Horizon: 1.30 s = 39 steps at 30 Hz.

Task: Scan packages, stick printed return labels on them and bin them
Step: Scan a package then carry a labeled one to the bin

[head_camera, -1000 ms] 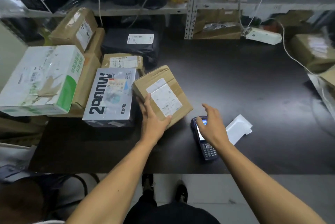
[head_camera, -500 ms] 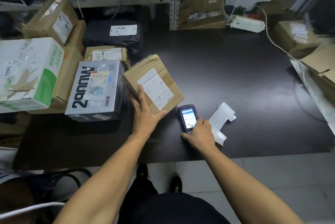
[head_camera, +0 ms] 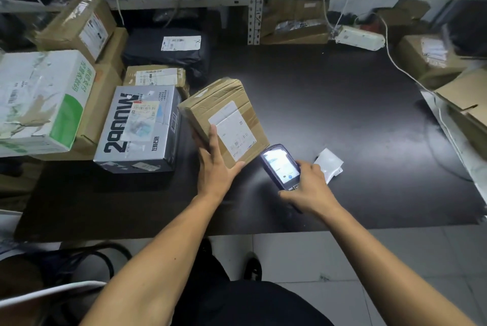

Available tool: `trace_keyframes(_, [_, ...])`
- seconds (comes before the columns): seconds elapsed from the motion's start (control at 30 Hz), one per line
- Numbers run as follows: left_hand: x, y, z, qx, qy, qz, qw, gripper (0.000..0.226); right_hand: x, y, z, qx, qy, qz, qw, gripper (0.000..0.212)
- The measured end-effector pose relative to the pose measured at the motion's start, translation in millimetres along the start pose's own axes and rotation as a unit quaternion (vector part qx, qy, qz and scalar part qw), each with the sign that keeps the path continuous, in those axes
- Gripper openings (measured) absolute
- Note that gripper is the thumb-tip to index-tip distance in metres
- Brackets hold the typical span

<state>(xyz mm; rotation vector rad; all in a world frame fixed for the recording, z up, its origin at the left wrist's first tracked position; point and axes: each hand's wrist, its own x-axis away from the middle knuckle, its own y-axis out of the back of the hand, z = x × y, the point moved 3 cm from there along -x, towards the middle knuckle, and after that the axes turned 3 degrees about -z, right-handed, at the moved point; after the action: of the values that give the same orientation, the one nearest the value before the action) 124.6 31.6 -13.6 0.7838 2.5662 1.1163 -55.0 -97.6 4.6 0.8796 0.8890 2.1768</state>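
Left hand (head_camera: pixel 214 167) gripping box (head_camera: pixel 224 117), tilting on worktop (head_camera: pixel 342 104) centre. Right hand (head_camera: pixel 307 190) gripping scanner (head_camera: pixel 279 166), just right. Risk: misread, scanner aiming off label (head_camera: pixel 233 130).

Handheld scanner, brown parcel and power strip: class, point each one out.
Handheld scanner (head_camera: pixel 281 166): head view, on its lit screen.
Brown parcel (head_camera: pixel 214 103): head view, on its taped top.
Power strip (head_camera: pixel 359 41): head view, on its white casing.
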Motion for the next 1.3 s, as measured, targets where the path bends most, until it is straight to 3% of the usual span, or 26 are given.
trace_keyframes(0.13, [1.4,-1.3,-0.7,-0.019,-0.008,0.002,1.000,0.121,9.6,7.2,16.6,0.033,0.056,0.050,0.997,0.081])
trace_keyframes(0.6, [4.2,-3.3,-0.9,-0.022,-0.018,-0.013,1.000,0.124,26.8,20.6,27.3,0.052,0.079,0.004,0.996,0.083])
trace_keyframes(1.3, [4.6,-4.6,1.0,-0.031,-0.023,-0.022,0.999,0.124,34.1,33.8,25.6,0.083,0.066,0.010,0.994,0.081])
